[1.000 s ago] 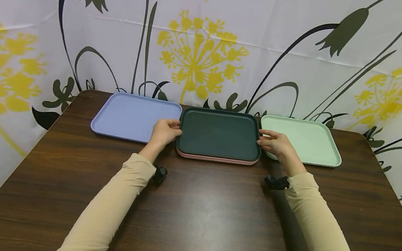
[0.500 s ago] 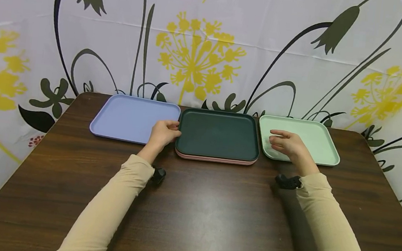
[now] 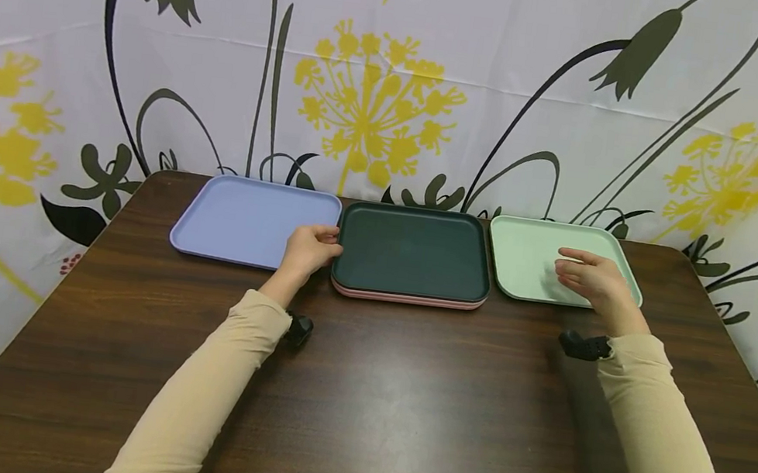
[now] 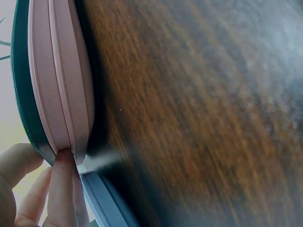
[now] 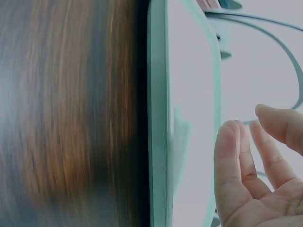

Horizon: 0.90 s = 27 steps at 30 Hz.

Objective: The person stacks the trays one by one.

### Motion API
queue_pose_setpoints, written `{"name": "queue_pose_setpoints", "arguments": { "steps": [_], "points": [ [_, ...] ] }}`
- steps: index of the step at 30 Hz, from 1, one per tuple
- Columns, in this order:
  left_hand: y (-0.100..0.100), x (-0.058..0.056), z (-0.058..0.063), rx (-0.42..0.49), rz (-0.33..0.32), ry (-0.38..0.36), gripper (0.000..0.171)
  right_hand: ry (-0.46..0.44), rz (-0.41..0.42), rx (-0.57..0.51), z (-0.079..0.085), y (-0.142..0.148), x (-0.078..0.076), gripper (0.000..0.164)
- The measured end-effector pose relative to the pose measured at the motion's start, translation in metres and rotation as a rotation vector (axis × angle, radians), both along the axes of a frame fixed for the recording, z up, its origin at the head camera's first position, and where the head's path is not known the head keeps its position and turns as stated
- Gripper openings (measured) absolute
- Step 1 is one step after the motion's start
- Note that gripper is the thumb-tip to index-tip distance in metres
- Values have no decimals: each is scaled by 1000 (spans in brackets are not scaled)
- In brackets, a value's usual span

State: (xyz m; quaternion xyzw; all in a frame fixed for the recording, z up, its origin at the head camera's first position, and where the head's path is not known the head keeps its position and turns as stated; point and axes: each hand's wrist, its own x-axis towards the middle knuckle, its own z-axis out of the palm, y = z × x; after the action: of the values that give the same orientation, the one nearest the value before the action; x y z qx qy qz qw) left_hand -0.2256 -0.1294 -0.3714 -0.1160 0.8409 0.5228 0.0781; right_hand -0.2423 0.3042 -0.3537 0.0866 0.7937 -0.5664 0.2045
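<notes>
A dark green tray [image 3: 414,252] tops a stack, with pink trays [image 4: 64,85] beneath it. My left hand [image 3: 309,250] touches the left end of this stack. In the left wrist view its fingertips meet the pink side, and the thumb lies near the green rim. To the left of the stack is a blue-lavender tray [image 3: 248,218], partly covered by that hand. Over the right part of a mint-green tray [image 3: 530,262] my right hand [image 3: 595,281] hovers, holding nothing. Its fingers are loosely extended and spread from the thumb in the right wrist view.
All the trays lie along the far edge of a dark wooden table [image 3: 403,395]. Behind them hangs a white cloth [image 3: 534,43] printed with yellow and grey flowers. A black wrist camera [image 3: 580,345] sits at the right wrist, another at the left.
My right hand has left the right end of the stack and moved right, over the mint-green tray. The left hand stays at the stack's left end.
</notes>
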Motion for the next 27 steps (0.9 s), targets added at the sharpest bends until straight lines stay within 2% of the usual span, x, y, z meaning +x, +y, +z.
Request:
{"name": "queue_pose_setpoints", "arguments": {
  "steps": [10, 12, 16, 17, 21, 27],
  "points": [
    [-1, -1, -1, 17, -11, -6, 45, -35, -101, -84, 3, 37, 12, 72],
    [-1, -1, -1, 23, -11, -10, 45, -40, -133, -133, 2, 44, 14, 63],
    [-2, -1, 1, 30, -11, -18, 45, -42, -193, -239, 1, 56, 20, 23],
    [-2, 0, 1, 31, -12, -20, 45, -45, -203, -258, 0, 59, 20, 18],
    [-3, -1, 1, 31, -16, -24, 45, -63, -234, -297, 0, 67, 21, 24],
    [-3, -1, 2, 26, -26, -24, 45, -77, -267, -292, 0, 76, 24, 20]
  ]
}}
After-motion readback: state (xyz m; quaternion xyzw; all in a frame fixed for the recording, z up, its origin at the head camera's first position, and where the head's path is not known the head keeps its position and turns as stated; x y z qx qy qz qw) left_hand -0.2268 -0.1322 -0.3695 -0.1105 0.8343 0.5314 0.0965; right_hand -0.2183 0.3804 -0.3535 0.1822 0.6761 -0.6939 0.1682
